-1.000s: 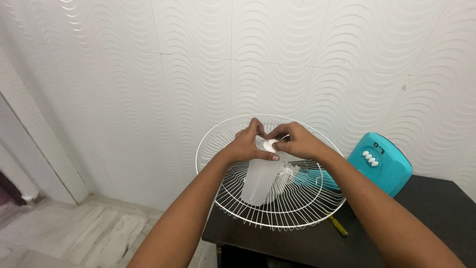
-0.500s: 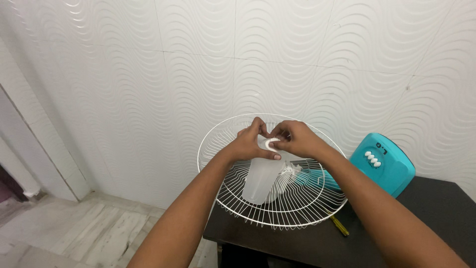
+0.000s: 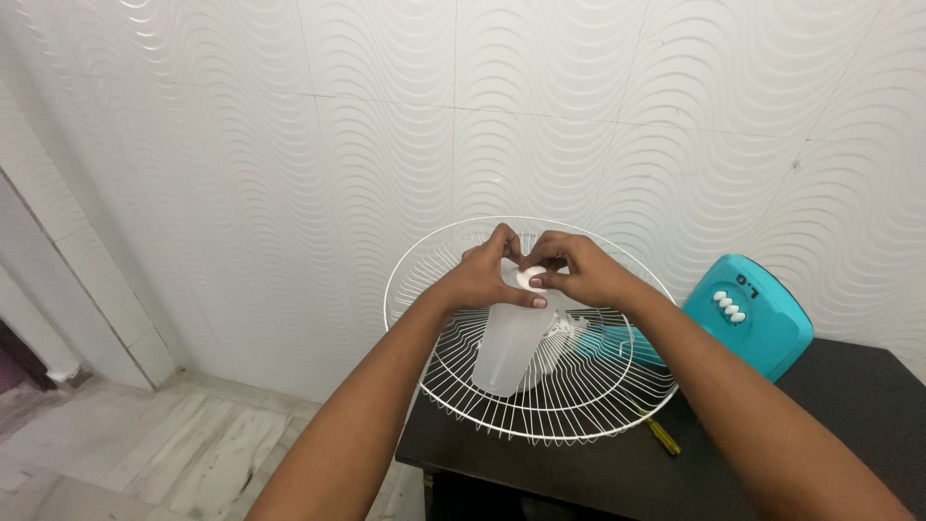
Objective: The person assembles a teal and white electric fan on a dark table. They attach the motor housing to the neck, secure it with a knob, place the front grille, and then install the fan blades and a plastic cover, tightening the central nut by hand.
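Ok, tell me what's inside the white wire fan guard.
Inside the wire guard a pale translucent blade hangs from the hub. The left hand and right hand pinch a small white cap there. The hands cover the hub itself.

There are two hands, one left hand (image 3: pixel 487 280) and one right hand (image 3: pixel 579 273). Between them is one small white round cap (image 3: pixel 531 278). There is one white wire fan guard (image 3: pixel 424 280) and one translucent white fan blade (image 3: pixel 506 352) inside it. There is one teal fan base (image 3: pixel 762 323), and on it four white buttons (image 3: pixel 725 305) in a row. One screwdriver (image 3: pixel 661 436) with a yellow handle lies on the one dark tabletop (image 3: pixel 849 405).
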